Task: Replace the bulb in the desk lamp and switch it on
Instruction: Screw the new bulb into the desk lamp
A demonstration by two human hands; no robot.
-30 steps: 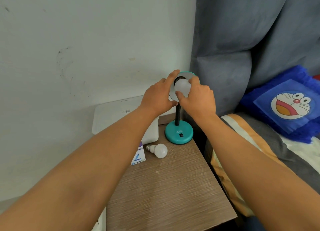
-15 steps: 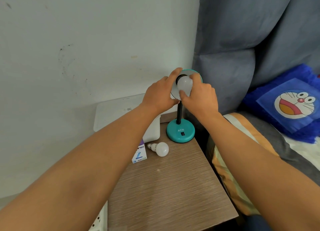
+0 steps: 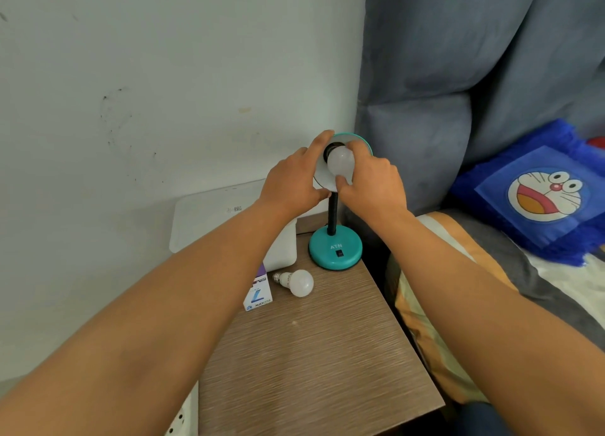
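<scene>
While both hands keep the places they had a second ago, little differs: the right thumb has shifted slightly along the underside of the frosted white bulb in the lamp's socket [image 3: 340,163], and the camera's view has drifted a little, so the teal desk lamp with a black gooseneck [image 3: 335,250] sits further right in the picture. That bulb sits in the black socket at the middle of the lamp's tilted round shade. The right hand [image 3: 373,187] is closed on it, fingers over its top and thumb beneath. The left hand [image 3: 291,183] reaches in from the lamp's left with its index finger stretched up along the shade's rim and its thumb under the lower edge, clasping the shade; how firmly it presses I cannot tell, since the palm is turned away. Both forearms run out straight from the bottom corners.

On the brown wood-grain table [image 3: 311,370], just in front of the lamp's round base and to its left, a second white bulb with a metal screw cap [image 3: 296,282] lies on its side. Left of that, touching or nearly so, stands a small white and purple bulb carton [image 3: 258,293], partly hidden by the left forearm; whether anything is inside it is not visible. Behind the carton, left of the lamp base, a flat white box [image 3: 229,219] leans at the wall. Right of the lamp lies a blue cushion with a cartoon cat face [image 3: 537,193] on the bed.
</scene>
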